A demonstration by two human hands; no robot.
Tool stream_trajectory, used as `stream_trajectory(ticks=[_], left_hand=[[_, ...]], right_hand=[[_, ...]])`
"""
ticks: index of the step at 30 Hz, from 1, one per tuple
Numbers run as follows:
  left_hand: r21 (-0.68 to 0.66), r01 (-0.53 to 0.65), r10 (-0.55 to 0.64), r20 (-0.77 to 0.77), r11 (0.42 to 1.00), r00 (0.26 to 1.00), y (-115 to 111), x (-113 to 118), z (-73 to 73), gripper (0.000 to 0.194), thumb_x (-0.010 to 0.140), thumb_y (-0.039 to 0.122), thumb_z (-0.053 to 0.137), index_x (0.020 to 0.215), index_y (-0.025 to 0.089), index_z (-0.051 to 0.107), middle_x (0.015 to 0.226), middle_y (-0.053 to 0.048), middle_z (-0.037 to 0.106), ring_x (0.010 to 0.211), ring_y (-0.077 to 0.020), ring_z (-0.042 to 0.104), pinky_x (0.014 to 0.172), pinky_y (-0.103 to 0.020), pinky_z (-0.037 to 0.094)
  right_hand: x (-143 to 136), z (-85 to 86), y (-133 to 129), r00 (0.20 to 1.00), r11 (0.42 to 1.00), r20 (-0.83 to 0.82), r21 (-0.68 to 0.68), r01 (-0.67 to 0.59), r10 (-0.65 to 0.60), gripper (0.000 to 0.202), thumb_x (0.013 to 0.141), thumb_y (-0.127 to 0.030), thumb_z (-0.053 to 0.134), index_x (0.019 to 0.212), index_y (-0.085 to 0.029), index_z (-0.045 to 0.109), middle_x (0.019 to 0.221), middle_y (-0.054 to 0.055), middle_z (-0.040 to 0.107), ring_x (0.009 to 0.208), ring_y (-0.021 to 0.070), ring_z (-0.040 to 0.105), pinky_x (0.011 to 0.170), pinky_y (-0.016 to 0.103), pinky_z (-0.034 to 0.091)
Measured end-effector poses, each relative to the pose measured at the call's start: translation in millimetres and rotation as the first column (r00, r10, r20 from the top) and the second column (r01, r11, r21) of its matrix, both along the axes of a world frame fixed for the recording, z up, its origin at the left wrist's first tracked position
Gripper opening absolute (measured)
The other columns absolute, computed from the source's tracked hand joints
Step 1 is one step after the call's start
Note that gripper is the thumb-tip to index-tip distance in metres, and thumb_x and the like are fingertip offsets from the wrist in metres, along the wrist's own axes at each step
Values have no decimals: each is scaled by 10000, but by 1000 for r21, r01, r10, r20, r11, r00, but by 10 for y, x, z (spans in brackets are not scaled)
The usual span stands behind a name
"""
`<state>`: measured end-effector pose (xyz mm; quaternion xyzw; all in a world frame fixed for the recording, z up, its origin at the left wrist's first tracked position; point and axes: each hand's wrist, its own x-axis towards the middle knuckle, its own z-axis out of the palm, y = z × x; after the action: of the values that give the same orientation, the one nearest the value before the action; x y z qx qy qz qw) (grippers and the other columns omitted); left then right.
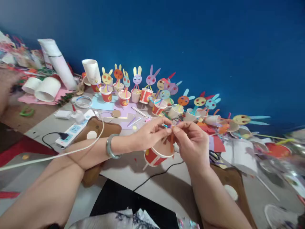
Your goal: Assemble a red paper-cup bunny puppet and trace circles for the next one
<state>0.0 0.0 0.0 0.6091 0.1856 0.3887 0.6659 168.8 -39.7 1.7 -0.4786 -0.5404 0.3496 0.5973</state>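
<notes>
Both my hands meet just above a red and white paper cup [157, 156] that is tilted, with a stick poking out below it. Orange paper strips [172, 142] hang down at the cup from between my fingers. My left hand [154, 132], with a bangle on its wrist, comes in from the left with thumb and fingers pinched together. From the right, my right hand [192, 140] pinches the top of the orange strip. A small blue and purple bit shows at the left fingertips. The exact contact between the fingertips is too small to make out.
Several paper cups with rabbit faces [151, 79] stand along the blue wall. A power strip [75, 128] and a white cable [95, 141] lie to the left, beside a stack of cups [91, 71]. Scissors [213, 155] and a white cup [240, 156] are at the right.
</notes>
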Motion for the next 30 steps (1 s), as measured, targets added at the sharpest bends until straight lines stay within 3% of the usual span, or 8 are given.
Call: stream_trajectory(ticks=[5, 12, 17, 20, 24, 27, 30], left_hand=[[-81, 10, -6, 49, 997, 999, -16, 20, 36, 227, 936, 360, 661, 1012, 198, 521, 748, 28, 625, 686, -113, 624, 675, -260, 493], [-93, -40, 42, 25, 995, 999, -23, 26, 10, 181, 968, 351, 615, 1017, 200, 528, 707, 39, 610, 650, -109, 619, 653, -259, 486], [-113, -24, 26, 17, 993, 1000, -3, 18, 20, 225, 961, 393, 638, 993, 201, 523, 679, 45, 602, 629, -111, 619, 644, -260, 489], [-124, 6, -4, 15, 992, 1000, 16, 19, 7, 228, 964, 397, 640, 984, 201, 526, 684, 40, 613, 630, -111, 624, 644, -257, 485], [-118, 20, -17, 33, 993, 999, 31, 27, -35, 207, 965, 363, 643, 980, 195, 524, 703, 28, 629, 649, -107, 620, 649, -249, 474], [-83, 23, -21, 25, 996, 999, 24, 25, -49, 177, 973, 331, 625, 983, 191, 517, 732, 17, 638, 670, -107, 618, 671, -255, 485], [-42, 27, -27, 8, 999, 1000, 9, 24, -53, 171, 973, 334, 622, 983, 194, 524, 724, 22, 627, 657, -105, 601, 662, -258, 477]], right_hand=[[-84, -1, 57, 991, 997, -130, -59, -43, 35, 196, 807, -320, 799, 752, -217, 641, 516, -75, 517, 404, 72, 440, 406, 204, 370], [-172, -19, 54, 970, 995, -244, -99, -25, 0, 256, 778, -362, 832, 745, -222, 621, 539, -78, 519, 385, 53, 369, 385, 205, 347], [-189, 5, 75, 955, 986, -293, -148, -80, 33, 279, 774, -388, 833, 745, -231, 603, 494, -98, 472, 346, 51, 325, 362, 211, 338], [-141, 27, 98, 972, 985, -230, -146, -90, 55, 273, 762, -373, 839, 730, -227, 610, 473, -101, 445, 348, 52, 318, 369, 217, 353], [-16, 52, 99, 999, 996, 4, -76, -40, 41, 195, 796, -332, 818, 774, -210, 668, 518, -68, 527, 392, 66, 382, 398, 225, 359], [62, 83, 78, 984, 999, 175, -31, -20, 25, 177, 828, -318, 799, 774, -203, 676, 536, -50, 555, 427, 79, 427, 426, 236, 374], [86, 116, 56, 969, 999, 245, 0, -32, 31, 207, 875, -351, 772, 780, -205, 660, 551, -44, 560, 453, 87, 452, 455, 241, 399]])
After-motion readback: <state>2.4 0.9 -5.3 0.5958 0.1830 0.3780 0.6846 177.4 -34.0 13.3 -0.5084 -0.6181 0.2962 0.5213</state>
